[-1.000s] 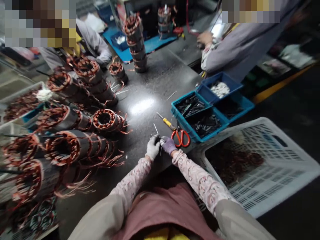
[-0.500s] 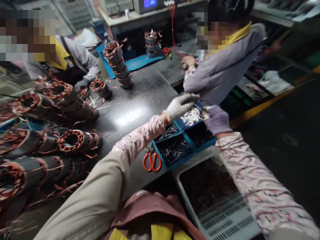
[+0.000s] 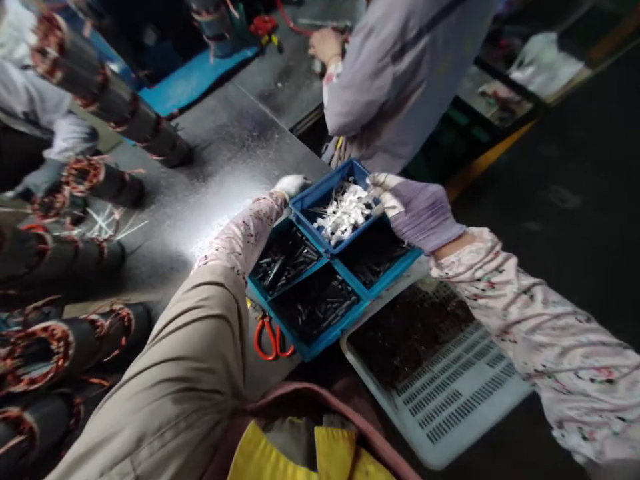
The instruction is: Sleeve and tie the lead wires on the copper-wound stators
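Nearest you, the white slotted crate sits just right of the red-handled scissors, which lie on the dark table against the front corner of the blue divided tray. Its near compartments hold dark short pieces. Your left hand, in a white glove, is at the tray's far left corner; its fingers are mostly hidden, so you cannot tell their grip. Your right hand, in a purple glove, hovers at the far compartment, fingertips beside the white pieces; whether they pinch one is unclear. Beyond, a co-worker's grey sleeve leans over the table
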Motion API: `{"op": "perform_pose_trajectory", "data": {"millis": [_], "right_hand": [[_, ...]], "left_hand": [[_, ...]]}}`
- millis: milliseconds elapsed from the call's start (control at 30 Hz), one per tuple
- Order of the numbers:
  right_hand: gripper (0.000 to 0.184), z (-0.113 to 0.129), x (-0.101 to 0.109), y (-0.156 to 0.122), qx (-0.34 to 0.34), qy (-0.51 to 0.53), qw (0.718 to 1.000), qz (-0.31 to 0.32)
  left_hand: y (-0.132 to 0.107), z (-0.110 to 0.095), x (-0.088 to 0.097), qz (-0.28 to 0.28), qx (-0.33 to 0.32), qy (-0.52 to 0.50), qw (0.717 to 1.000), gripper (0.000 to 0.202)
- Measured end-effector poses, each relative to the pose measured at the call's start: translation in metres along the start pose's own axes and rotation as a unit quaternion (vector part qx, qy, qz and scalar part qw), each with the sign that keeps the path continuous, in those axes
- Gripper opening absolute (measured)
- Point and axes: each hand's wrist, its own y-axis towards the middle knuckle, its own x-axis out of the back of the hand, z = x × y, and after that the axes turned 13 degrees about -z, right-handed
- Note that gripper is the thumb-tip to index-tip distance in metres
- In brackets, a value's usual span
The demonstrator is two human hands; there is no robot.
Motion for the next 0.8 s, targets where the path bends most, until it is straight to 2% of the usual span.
{"op": "perform_pose_trajectory", "data": {"millis": [67, 100, 167, 200, 267, 300, 367, 400, 433, 500, 567, 600, 700, 800], "right_hand": [[0.033, -0.006, 0.015, -0.025, -0.094, 0.105, 0.987, -0.072], [0.031, -0.01, 0.024, -0.042, -0.154, 0.158, 0.97, -0.105], [0.024, -0.015, 0.043, -0.082, -0.275, 0.241, 0.916, -0.166], [0.02, -0.016, 0.051, -0.106, -0.326, 0.265, 0.886, -0.195], [0.017, -0.009, 0.06, -0.156, -0.409, 0.282, 0.834, -0.239], [0.019, -0.002, 0.06, -0.18, -0.44, 0.286, 0.813, -0.251], [0.022, 0.018, 0.051, -0.22, -0.479, 0.307, 0.783, -0.252], [0.023, 0.03, 0.044, -0.234, -0.492, 0.332, 0.767, -0.245], [0.024, 0.043, 0.036, -0.242, -0.499, 0.364, 0.749, -0.24], [0.027, 0.067, 0.022, -0.243, -0.499, 0.438, 0.709, -0.238], [0.029, 0.087, 0.014, -0.228, -0.477, 0.498, 0.682, -0.243], [0.028, 0.095, 0.011, -0.217, -0.46, 0.517, 0.679, -0.246], [0.022, 0.111, 0.007, -0.182, -0.403, 0.549, 0.69, -0.244], [0.017, 0.118, 0.006, -0.155, -0.338, 0.574, 0.718, -0.2]], "left_hand": [[-0.016, 0.003, 0.012, -0.033, -0.007, -0.004, 0.999, 0.043], [-0.026, 0.002, 0.022, -0.056, -0.013, -0.009, 0.998, 0.048], [-0.047, -0.008, 0.048, -0.171, -0.02, -0.051, 0.984, 0.052], [-0.058, -0.018, 0.061, -0.197, -0.034, -0.069, 0.977, 0.049], [-0.081, -0.048, 0.083, -0.275, -0.109, -0.125, 0.947, 0.034], [-0.093, -0.066, 0.09, -0.24, -0.185, -0.12, 0.945, 0.029], [-0.122, -0.103, 0.095, -0.139, -0.315, -0.036, 0.938, 0.025], [-0.138, -0.118, 0.093, -0.093, -0.337, 0.017, 0.937, 0.025], [-0.153, -0.131, 0.09, -0.072, -0.333, 0.054, 0.939, 0.026], [-0.184, -0.143, 0.081, -0.084, -0.289, 0.056, 0.952, 0.03], [-0.215, -0.142, 0.074, -0.103, -0.272, -0.027, 0.956, 0.038], [-0.23, -0.14, 0.072, -0.094, -0.282, -0.076, 0.952, 0.044], [-0.266, -0.137, 0.069, -0.073, -0.331, -0.159, 0.927, 0.058], [-0.279, -0.143, 0.068, -0.135, -0.339, -0.15, 0.919, 0.041]]}}
